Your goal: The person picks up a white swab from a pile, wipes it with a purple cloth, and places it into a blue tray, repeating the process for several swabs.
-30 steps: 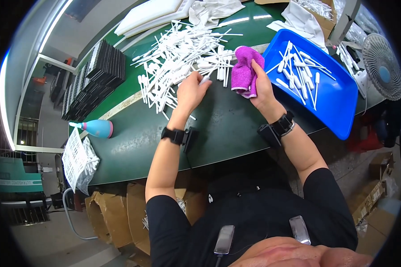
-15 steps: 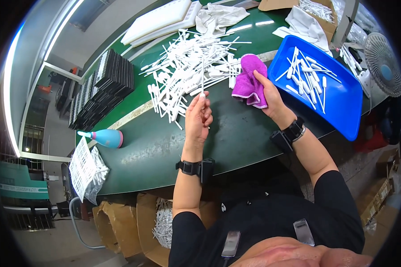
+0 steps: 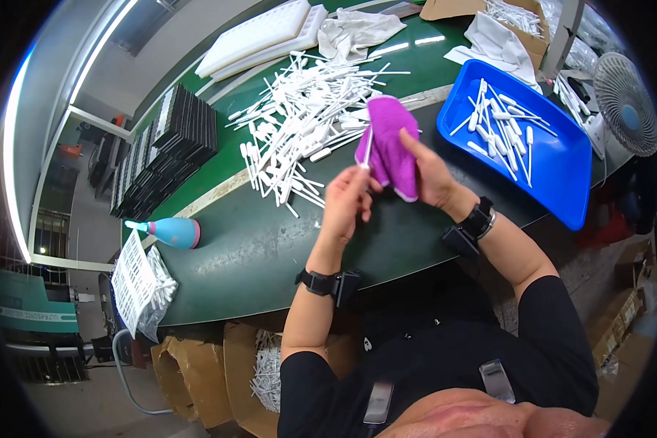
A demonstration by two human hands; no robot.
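Evidently the green table (image 3: 233,270) was the largest thing there, running beneath the blue tray (image 3: 555,193) and far out to its left. White sticks with thick heads lay inside the tray, and a bigger pile of white sticks (image 3: 299,117) spread left of it. The purple cloth (image 3: 393,139) hung between pile and tray. The right hand (image 3: 434,175), just left of the tray, had the cloth clasped under its thumb, the fingers behind mostly hidden. The left hand (image 3: 347,197), farther left of the tray, pinched a single white stick (image 3: 368,150) near its thick end, the fingertips nearly together; the thin shaft pointed up across the cloth, though whether the two pressed together could not be told.

By my judgement, the shaft could bend or slip free if the cloth tugged sideways, since the pinch had only one end. The loose cloth might also snag sticks from the pile close by.

As for writing, a green machine (image 3: 33,306) far left of the tray carried pale lettering on a band, and a printed sheet (image 3: 133,281), also left of it, bore rows too small to read
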